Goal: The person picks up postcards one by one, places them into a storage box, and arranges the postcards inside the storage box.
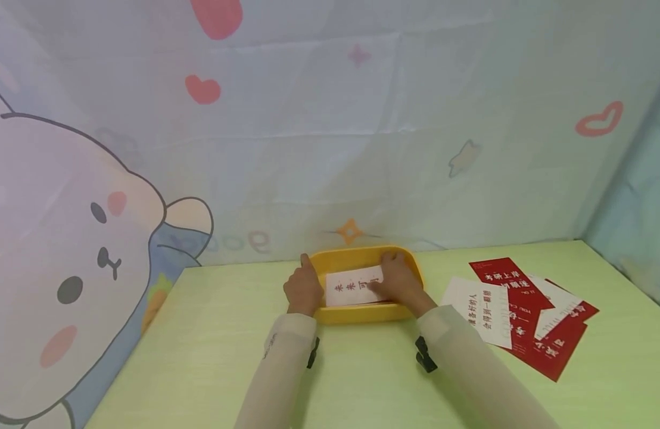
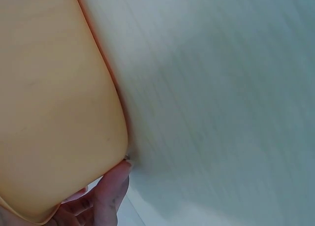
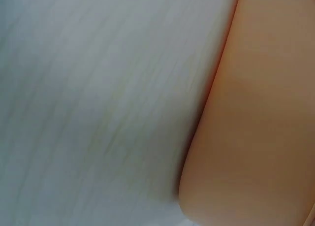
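A yellow plastic tray (image 1: pixel 357 314) with raised sides stands at the back of the table, against the cloth. My left hand (image 1: pixel 304 290) grips its left end; in the left wrist view, curled fingers (image 2: pixel 110 191) reach under the tray's corner (image 2: pixel 110 142). Inside lies a white card (image 1: pixel 347 287) with dark red Chinese characters, and a sliver of red shows beneath its lower right edge. My right hand (image 1: pixel 399 283) reaches over the tray's right side and holds the card's right end, hiding its last character. The right wrist view shows the tray's outer wall (image 3: pixel 251 122) but no fingers.
To the right, red cards (image 1: pixel 556 357) and white cards (image 1: pixel 482 304) with printed characters lie fanned over one another. A patterned cloth (image 1: pixel 330 149) hangs right behind the table (image 1: pixel 201 351), and another cloth (image 1: pixel 638 220) closes off the right side.
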Available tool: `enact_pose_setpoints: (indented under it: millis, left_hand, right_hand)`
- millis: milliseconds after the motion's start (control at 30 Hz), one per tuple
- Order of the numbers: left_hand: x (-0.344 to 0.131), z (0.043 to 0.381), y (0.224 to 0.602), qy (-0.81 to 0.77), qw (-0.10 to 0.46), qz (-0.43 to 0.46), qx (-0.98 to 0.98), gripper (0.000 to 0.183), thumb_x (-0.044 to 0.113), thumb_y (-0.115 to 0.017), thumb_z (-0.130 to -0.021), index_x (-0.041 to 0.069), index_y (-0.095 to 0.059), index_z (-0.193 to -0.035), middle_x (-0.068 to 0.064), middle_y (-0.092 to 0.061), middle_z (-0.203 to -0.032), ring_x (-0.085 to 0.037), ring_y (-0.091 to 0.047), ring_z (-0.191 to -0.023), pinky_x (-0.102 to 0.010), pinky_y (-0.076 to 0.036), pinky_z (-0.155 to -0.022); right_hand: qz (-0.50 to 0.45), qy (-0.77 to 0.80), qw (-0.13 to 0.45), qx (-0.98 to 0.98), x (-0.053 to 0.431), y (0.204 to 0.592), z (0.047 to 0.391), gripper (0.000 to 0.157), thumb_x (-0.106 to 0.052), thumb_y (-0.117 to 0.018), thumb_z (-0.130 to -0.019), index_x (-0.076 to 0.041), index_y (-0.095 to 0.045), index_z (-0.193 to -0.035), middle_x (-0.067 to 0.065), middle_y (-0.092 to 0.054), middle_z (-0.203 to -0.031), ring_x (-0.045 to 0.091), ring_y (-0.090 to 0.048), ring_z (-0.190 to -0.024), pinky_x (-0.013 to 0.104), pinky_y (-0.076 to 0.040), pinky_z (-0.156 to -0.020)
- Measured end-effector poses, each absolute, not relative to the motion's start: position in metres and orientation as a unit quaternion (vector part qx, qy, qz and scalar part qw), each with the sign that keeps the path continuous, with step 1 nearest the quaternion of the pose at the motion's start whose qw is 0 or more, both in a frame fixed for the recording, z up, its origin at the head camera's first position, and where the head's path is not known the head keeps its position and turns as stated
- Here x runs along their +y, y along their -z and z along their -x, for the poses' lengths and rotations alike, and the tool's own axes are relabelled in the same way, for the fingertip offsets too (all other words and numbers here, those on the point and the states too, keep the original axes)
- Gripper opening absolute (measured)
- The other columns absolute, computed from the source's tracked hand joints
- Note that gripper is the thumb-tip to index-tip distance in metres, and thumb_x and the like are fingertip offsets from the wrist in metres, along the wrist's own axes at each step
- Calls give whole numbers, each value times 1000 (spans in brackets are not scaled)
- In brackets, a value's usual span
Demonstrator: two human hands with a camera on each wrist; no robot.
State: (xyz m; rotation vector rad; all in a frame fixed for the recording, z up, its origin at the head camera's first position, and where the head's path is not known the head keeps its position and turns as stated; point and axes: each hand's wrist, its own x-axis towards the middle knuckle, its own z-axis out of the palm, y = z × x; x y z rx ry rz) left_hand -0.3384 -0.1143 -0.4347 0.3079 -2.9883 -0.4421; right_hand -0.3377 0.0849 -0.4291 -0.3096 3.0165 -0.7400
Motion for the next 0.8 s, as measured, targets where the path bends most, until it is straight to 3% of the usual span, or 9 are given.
enact_pose_setpoints:
  millis: [133, 333, 633, 800]
  left_hand:
    - [-114, 335, 435, 144, 54, -103, -983, 66, 7, -65, -89, 4, -33, -147, -19, -70, -91, -32, -68, -73, -46, -57, -68]
    - [-115, 334, 434, 139, 57, -103, -983, 63, 8, -65, -90, 4, -34, -145, -18, -70, -89, -32, -68, -72, -45, -57, -68]
    - [-114, 338, 433, 141, 46, -100, -984, 66, 8, -64, -90, 5, -32, -147, -17, -70, -90, -31, -69, -75, -46, -57, -70]
    - [-114, 338, 432, 144, 46, -102, -983, 68, 8, -66, -89, 5, -32, -148, -17, -70, -92, -31, -69, -75, -45, -57, -71]
  right_hand:
    - [98, 219, 13, 971, 81, 432, 337, 78, -27, -71, -91, 16, -30, -142, 43, -29, -144, 34, -61, -87, 46, -56, -89]
    - [101, 195, 4, 976, 76, 433, 337, 72, -26, -70, -92, 17, -34, -137, 37, -40, -131, 31, -58, -84, 42, -57, -85]
    - [104, 181, 24, 978, 75, 430, 337, 55, -24, -66, -95, 9, -45, -135, 30, -43, -131, 36, -50, -104, 47, -48, -100]
    - [108, 179, 31, 977, 74, 428, 337, 48, -24, -65, -96, 7, -52, -131, 29, -47, -129, 38, -48, -107, 48, -44, -101]
